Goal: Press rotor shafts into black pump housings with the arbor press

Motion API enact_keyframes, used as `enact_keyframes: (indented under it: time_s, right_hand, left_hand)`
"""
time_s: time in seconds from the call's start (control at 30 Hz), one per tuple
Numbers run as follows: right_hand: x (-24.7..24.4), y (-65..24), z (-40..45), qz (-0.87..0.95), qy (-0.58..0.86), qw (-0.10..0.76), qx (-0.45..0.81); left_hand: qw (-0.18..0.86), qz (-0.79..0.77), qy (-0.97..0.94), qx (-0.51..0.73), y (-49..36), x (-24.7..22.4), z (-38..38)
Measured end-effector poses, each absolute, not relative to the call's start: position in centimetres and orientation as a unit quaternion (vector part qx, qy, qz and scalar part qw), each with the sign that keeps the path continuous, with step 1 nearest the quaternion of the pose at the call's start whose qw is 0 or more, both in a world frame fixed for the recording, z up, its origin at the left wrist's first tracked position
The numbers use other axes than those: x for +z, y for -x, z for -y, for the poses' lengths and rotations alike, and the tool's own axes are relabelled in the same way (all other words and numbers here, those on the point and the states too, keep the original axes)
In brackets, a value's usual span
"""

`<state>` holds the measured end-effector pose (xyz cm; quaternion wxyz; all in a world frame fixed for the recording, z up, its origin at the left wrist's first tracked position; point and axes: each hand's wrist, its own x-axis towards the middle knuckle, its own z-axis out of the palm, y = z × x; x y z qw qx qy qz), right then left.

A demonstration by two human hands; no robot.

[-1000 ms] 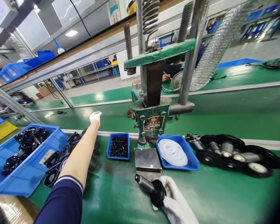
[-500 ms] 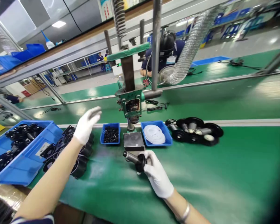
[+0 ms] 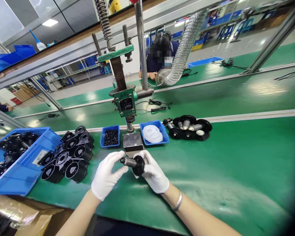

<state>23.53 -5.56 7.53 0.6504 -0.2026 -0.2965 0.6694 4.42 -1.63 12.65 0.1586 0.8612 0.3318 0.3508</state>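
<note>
My right hand (image 3: 155, 171), in a white glove, grips the black disc end of a part with a grey metal shaft (image 3: 130, 162). The shaft points left, its black tip outward. Close to that tip, my gloved left hand (image 3: 108, 175) has thumb and fingers apart, one on each side of it; I cannot tell whether they touch it. Behind the hands stands a hand press (image 3: 124, 102) with a green body, above a flat metal block (image 3: 133, 141). The part is held just in front of this block.
Left of the press are a blue bin of small black rings (image 3: 111, 137), black round housings (image 3: 73, 155) and a large blue crate (image 3: 22, 173) of black parts. To its right are a blue tray of white discs (image 3: 152, 133) and several black wheel parts (image 3: 189, 127). A person (image 3: 159, 54) sits opposite.
My left hand has come down from above the black housings to the shaft's tip. The right hand still holds the part. The whole view has shifted slightly.
</note>
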Motion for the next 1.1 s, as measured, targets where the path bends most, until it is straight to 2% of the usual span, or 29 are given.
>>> enact_keyframes:
  time_s: [0.3, 0.57, 0.73, 0.93, 1.1]
  right_hand:
    - [7.5, -23.7, 5.6, 0.287, 0.182, 0.647, 0.683]
    - [6.4, -23.4, 4.7, 0.359, 0.262, 0.671, 0.594]
    - [6.3, -23.2, 4.9, 0.404, 0.316, 0.623, 0.59]
    - [6.1, -22.8, 4.8, 0.408, 0.336, 0.64, 0.558]
    - [6.1, -23.1, 4.8, 0.41, 0.315, 0.653, 0.554]
  left_hand:
    - [0.127, -0.278, -0.888, 0.345, -4.7, 13.2, 1.3]
    - [-0.078, -0.192, -0.933, 0.295, -4.8, 13.7, 1.1]
    - [-0.104, -0.149, -0.964, 0.194, -4.7, 14.2, 0.7]
    - [-0.066, -0.157, -0.977, 0.131, -4.9, 13.9, -0.3]
    - [0.087, -0.243, -0.951, 0.169, -4.9, 13.6, -0.7]
